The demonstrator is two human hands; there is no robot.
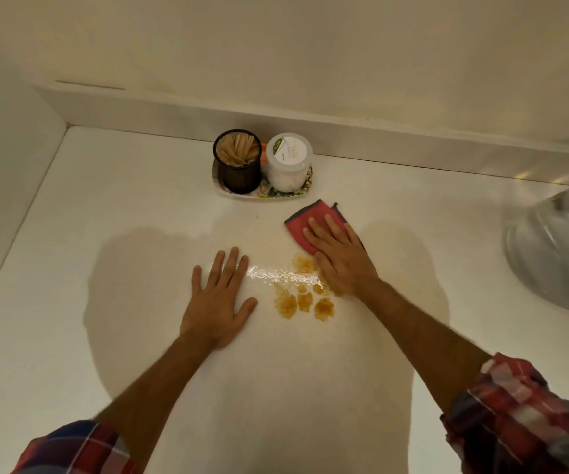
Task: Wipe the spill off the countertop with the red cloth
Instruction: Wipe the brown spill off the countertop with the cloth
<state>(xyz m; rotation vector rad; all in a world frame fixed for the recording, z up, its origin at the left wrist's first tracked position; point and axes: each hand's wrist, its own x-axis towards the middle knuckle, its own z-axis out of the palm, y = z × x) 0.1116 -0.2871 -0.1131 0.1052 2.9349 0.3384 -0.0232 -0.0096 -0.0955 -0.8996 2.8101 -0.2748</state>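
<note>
A folded red cloth [305,218] with a dark edge lies on the white countertop [105,206]. My right hand [339,256] presses flat on top of it, fingers spread, covering its near part. Just in front of the cloth, an orange-brown spill [305,299] of several blotches sits on the counter, its right edge under my right palm. My left hand [220,302] rests flat on the bare counter to the left of the spill, fingers apart, holding nothing.
A small patterned tray [266,196] near the back wall holds a black mesh cup of wooden sticks [238,162] and a white lidded jar [288,162]. A shiny metal vessel [556,251] stands at the right edge. A raised ledge [173,111] runs along the back.
</note>
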